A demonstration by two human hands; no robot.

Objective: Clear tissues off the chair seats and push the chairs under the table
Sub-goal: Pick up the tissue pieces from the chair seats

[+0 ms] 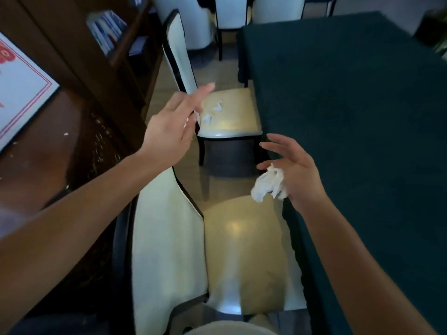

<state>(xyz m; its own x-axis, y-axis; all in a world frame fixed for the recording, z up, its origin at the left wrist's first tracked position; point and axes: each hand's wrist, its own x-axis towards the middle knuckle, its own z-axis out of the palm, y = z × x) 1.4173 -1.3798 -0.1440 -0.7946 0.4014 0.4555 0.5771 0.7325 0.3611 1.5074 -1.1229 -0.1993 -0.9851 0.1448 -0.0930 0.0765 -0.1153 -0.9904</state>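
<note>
My right hand [294,172] holds a crumpled white tissue wad [268,184] in its palm, fingers loosely spread, beside the edge of the dark green clothed table [350,105]. My left hand [174,126] is stretched forward with fingers apart, empty, over the back edge of the far chair [229,117]. Two small white tissue scraps [212,112] lie on that chair's tan seat. The near chair [242,250] below me has a bare tan seat and a white back at its left.
A dark wooden cabinet [72,153] with a framed certificate [19,88] stands at the left, leaving a narrow aisle. A bookshelf [108,32] rises behind it. More white chairs [229,13] stand at the table's far end.
</note>
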